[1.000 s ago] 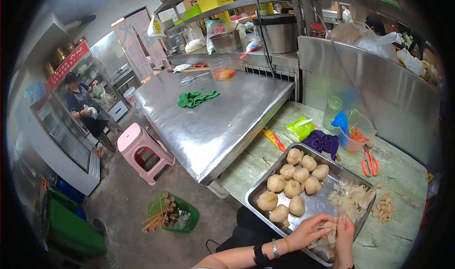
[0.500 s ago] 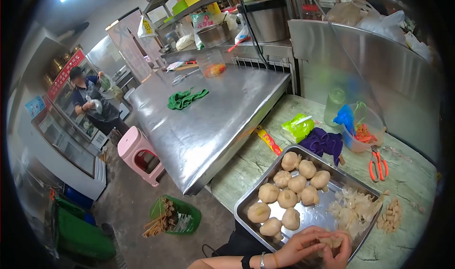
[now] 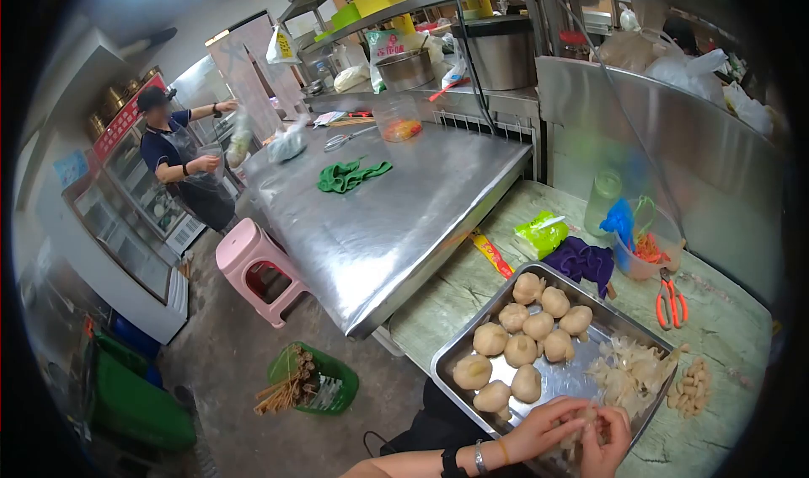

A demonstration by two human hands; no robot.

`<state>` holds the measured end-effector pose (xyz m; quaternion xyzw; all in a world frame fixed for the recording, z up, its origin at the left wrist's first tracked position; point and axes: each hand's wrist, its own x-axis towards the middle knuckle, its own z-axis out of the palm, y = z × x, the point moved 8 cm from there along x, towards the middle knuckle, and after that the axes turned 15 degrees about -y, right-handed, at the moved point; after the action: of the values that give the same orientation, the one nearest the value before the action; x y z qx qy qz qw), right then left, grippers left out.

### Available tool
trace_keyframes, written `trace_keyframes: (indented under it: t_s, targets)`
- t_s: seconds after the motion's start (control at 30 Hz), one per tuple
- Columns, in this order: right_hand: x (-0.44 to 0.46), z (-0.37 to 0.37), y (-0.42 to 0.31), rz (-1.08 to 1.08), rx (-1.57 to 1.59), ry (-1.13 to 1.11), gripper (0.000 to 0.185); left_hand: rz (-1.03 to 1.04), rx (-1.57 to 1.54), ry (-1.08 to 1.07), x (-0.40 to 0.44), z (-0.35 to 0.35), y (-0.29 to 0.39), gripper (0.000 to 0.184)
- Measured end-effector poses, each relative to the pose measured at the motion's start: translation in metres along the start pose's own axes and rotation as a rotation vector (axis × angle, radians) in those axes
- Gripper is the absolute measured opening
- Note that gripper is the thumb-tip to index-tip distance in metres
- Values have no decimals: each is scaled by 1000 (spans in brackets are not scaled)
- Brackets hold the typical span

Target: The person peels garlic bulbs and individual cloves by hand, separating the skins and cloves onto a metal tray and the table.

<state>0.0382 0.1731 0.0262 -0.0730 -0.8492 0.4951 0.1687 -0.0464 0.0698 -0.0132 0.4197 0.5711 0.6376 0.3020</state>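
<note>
New on the steel table (image 3: 404,217) since before: a plastic bag (image 3: 288,143). With left hand (image 3: 546,428) and right hand (image 3: 608,441), pinches a garlic piece (image 3: 587,419) between closed fingers, over the metal tray (image 3: 556,384), near garlic bulbs (image 3: 520,351).

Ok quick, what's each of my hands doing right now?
Left hand: closed, fingers pinching garlic.
Right hand: closed, fingers at the same garlic.

pretty sure this is a commercial kitchen tbh. big stainless worktop (image 3: 404,217), metal shelving (image 3: 354,28) with a steel pot (image 3: 405,72), glass-door fridge (image 3: 118,229), 1 person (image 3: 179,153) in a cap (image 3: 153,98) and apron (image 3: 202,190), plus a metal tray (image 3: 552,388) of garlic bulbs (image 3: 520,351) on the side table (image 3: 447,286).
</note>
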Motion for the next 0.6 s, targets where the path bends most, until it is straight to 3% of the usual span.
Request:
trace_keyframes:
  t_s: [0.07, 0.1, 0.17, 0.3, 0.47, 0.6]
  targets:
    - [-12, -1, 30, 172, 278, 168, 17, -11, 54, -90, 3, 7, 13, 45]
    - [-10, -2, 38, 168, 274, 170, 17, -5, 54, -91, 2, 7, 15, 45]
    - [-1, -2, 34, 11, 304, 19, 16, -125, 110, -225, 3, 15, 3, 51]
    - [3, -3, 2, -45, 79, 13, 15, -11, 232, -149, 3, 11, 16, 55]
    - [2, -4, -7, -23, 13, 39, 14, -202, -14, -47, 0, 7, 11, 40]
    - [2, -7, -15, -72, 43, 125, 13, -114, 59, -79, 0, 6, -1, 33]
